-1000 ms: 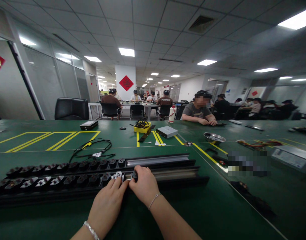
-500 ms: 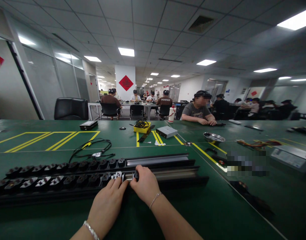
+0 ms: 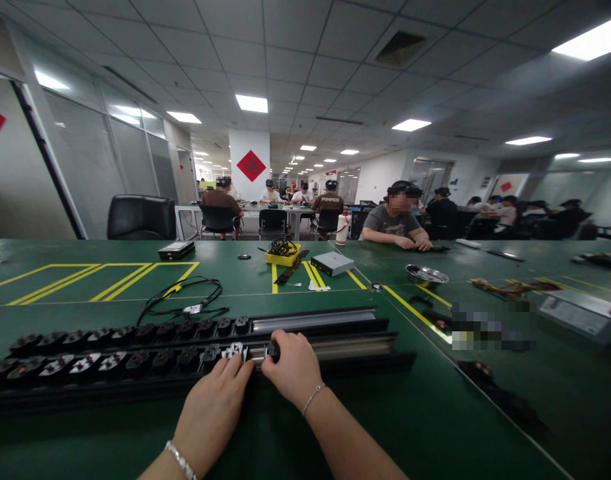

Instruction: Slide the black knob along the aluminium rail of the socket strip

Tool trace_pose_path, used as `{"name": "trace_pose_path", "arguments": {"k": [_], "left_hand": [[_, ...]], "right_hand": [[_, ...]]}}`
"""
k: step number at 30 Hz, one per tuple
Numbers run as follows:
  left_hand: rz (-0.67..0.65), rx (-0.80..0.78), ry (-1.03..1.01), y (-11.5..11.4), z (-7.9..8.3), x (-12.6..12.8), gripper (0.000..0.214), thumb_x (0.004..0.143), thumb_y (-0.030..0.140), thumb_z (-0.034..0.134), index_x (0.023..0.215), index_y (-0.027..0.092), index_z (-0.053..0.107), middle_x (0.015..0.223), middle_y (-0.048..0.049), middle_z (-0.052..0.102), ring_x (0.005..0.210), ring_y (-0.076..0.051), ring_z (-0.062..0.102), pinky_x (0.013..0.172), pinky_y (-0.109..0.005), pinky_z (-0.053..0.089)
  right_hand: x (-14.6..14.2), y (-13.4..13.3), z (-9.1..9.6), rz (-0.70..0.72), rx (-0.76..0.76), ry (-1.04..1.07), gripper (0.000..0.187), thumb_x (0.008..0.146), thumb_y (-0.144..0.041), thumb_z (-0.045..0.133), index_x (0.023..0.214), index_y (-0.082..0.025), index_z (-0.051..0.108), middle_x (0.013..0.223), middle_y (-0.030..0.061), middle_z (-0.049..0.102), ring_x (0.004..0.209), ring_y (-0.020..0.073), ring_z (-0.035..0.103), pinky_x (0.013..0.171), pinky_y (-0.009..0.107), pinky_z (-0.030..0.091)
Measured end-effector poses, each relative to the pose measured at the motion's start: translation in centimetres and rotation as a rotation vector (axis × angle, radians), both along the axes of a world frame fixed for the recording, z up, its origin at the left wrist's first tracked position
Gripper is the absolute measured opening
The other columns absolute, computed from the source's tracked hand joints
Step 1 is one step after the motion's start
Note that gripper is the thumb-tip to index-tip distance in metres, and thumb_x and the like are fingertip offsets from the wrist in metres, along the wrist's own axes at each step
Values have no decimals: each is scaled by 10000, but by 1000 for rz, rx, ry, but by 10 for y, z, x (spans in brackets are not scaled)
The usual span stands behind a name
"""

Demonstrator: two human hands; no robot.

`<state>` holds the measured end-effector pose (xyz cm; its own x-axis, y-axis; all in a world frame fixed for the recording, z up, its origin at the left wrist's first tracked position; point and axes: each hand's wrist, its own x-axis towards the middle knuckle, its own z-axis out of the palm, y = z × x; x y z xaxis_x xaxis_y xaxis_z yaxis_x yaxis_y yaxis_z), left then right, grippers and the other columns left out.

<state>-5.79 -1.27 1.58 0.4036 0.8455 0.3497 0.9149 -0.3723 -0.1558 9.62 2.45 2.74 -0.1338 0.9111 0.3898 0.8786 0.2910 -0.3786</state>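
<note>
Two long black track rails lie side by side across the green table: the front rail [image 3: 335, 360] and the rear rail [image 3: 315, 322]. Black and white plug adapters [image 3: 112, 362] line their left parts, and bare metallic channel shows to the right. My left hand [image 3: 216, 393] is closed at the front rail, fingertips against a white plug adapter [image 3: 234, 349]; its grip is partly hidden. Just right of it, my right hand [image 3: 294, 367] pinches a small black plug adapter [image 3: 274, 351] over the front rail's channel. A short gap with metal showing separates the two adapters.
Beyond the rails lie a black cable [image 3: 185, 303], a yellow box of wires [image 3: 284, 252] and a silver box [image 3: 332, 263]. To the right are a metal bowl [image 3: 428, 274], a power supply unit [image 3: 580, 317] and dark parts. Opposite sits a person [image 3: 395, 217].
My right hand has shifted very slightly to the right with the black plug adapter. My left hand stays in nearly the same place at the white adapter.
</note>
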Motion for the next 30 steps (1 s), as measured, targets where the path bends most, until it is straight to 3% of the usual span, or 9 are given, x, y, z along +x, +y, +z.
{"name": "trace_pose_path", "arguments": {"k": [30], "left_hand": [[-1,1,-16,0,3,0,390,764,13,406,1065,212,552,962,-39,544,849,-157,514,747,-275,446]], "right_hand": [[-1,2,-5,-17,-1,26,157,649,-238,506,798,-204,541,770,24,589,775,166,489,698,249,314]]}}
